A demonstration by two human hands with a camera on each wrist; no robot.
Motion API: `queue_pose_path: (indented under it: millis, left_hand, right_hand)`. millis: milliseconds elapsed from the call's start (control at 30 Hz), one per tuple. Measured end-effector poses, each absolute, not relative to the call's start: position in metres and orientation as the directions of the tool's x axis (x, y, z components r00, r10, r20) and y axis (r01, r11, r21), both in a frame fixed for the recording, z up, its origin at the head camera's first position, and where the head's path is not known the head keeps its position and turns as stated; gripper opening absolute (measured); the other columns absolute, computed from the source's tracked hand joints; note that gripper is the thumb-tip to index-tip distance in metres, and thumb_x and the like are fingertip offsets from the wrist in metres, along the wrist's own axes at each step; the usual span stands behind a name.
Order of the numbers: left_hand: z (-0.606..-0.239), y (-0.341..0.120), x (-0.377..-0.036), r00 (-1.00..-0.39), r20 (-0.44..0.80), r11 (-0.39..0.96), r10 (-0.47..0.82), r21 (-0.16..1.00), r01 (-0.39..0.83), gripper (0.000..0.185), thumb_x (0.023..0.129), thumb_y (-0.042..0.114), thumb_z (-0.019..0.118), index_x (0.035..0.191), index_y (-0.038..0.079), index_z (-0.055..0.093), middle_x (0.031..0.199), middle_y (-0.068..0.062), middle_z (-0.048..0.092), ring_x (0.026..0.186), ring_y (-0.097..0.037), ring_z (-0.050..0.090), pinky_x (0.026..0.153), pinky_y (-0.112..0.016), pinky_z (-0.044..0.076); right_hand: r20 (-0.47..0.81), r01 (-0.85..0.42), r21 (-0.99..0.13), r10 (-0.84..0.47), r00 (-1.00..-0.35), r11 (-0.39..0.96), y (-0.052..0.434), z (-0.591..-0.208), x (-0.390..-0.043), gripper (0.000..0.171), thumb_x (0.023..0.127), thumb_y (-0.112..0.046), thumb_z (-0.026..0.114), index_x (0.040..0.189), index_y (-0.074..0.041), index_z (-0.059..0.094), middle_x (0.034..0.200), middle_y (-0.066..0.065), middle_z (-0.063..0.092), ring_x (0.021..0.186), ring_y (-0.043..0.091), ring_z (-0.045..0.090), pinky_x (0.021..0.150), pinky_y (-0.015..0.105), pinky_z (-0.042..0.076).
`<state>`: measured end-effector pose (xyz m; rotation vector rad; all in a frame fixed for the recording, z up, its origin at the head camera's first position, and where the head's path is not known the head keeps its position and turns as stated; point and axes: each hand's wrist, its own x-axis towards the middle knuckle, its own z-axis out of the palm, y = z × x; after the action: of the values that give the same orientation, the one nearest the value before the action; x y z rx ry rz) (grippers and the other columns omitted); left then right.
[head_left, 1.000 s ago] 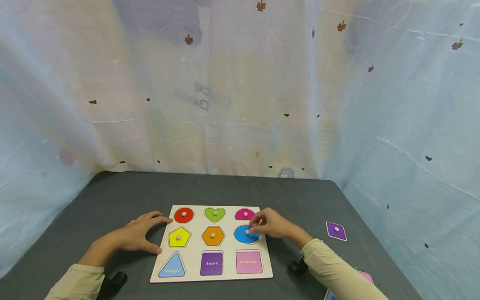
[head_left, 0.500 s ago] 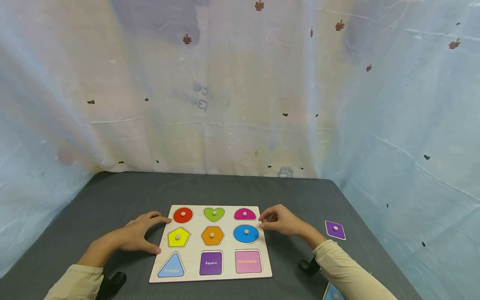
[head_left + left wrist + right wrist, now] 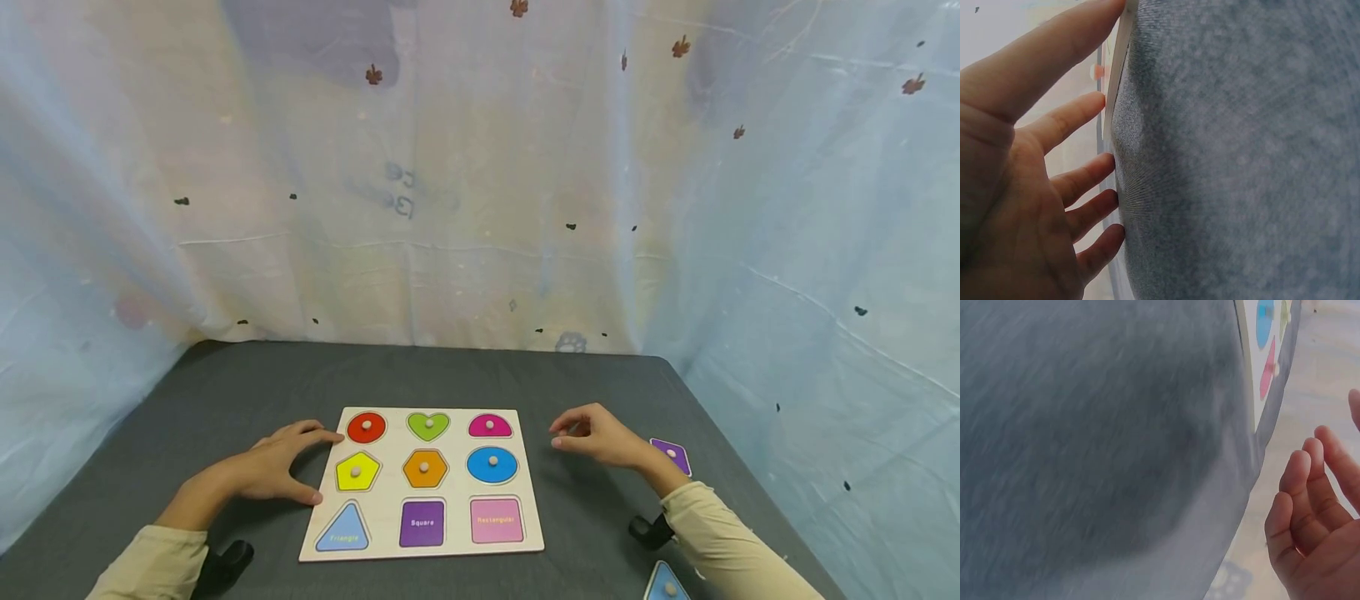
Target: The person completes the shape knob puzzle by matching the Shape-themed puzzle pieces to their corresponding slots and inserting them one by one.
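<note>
While my left hand (image 3: 272, 471) lies spread on the grey table (image 3: 225, 392), its fingers and thumb touching the left edge of the shape puzzle board (image 3: 457, 546), my right hand (image 3: 600, 437) hovers empty with loosely curled fingers between the board and the purple diamond piece (image 3: 672, 456). On the board, the blue circle piece (image 3: 492, 465) sits in its recess. I see a blue triangle piece (image 3: 663, 583) near my right sleeve.

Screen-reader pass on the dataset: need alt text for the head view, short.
A person's left hand rests against the left edge of a wooden shape puzzle board on a grey table; the empty right hand hovers right of it, near a loose purple piece.
</note>
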<state>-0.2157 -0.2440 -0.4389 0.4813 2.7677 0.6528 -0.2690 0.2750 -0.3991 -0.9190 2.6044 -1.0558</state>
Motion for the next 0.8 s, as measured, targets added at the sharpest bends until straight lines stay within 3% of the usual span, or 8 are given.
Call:
queue_pose_path:
  millis: [133, 400, 800]
  left_hand:
    - [-0.439, -0.244, -0.216, -0.913, -0.175, 0.846, 0.368, 0.47, 0.251, 0.085, 0.072, 0.046, 0.087, 0.146, 0.025, 0.05, 0.152, -0.025, 0.039, 0.136, -0.053, 0.036, 0.102, -0.079, 0.03]
    - [-0.439, -0.243, -0.216, -0.912, -0.176, 0.843, 0.371, 0.475, 0.252, 0.085, 0.072, 0.045, 0.087, 0.146, 0.024, 0.05, 0.152, -0.025, 0.039, 0.136, -0.053, 0.036, 0.102, -0.08, 0.029]
    - [-0.443, -0.245, -0.218, -0.912, -0.18, 0.847, 0.37, 0.47, 0.251, 0.085, 0.072, 0.045, 0.087, 0.146, 0.024, 0.051, 0.151, -0.023, 0.04, 0.135, -0.052, 0.037, 0.102, -0.079, 0.03]
  right_hand:
    - [0.076, -0.481, -0.684, -0.602, -0.795, 0.549, 0.29, -0.392, -0.265, 0.028, 0.096, -0.016, 0.07, 0.112, 0.007, 0.07, 0.099, 0.015, 0.071, 0.073, 0.011, 0.061, 0.065, 0.023, 0.051]
    - [0.093, -0.486, -0.671, -0.587, -0.804, 0.559, 0.323, -0.388, -0.254, 0.027, 0.097, -0.014, 0.068, 0.115, 0.006, 0.069, 0.104, 0.017, 0.072, 0.078, 0.022, 0.068, 0.066, 0.025, 0.053]
    - [0.027, -0.417, -0.74, -0.597, -0.802, 0.527, 0.365, -0.389, -0.232, 0.032, 0.098, -0.012, 0.065, 0.12, 0.012, 0.064, 0.108, 0.027, 0.069, 0.083, 0.008, 0.067, 0.068, 0.026, 0.055]
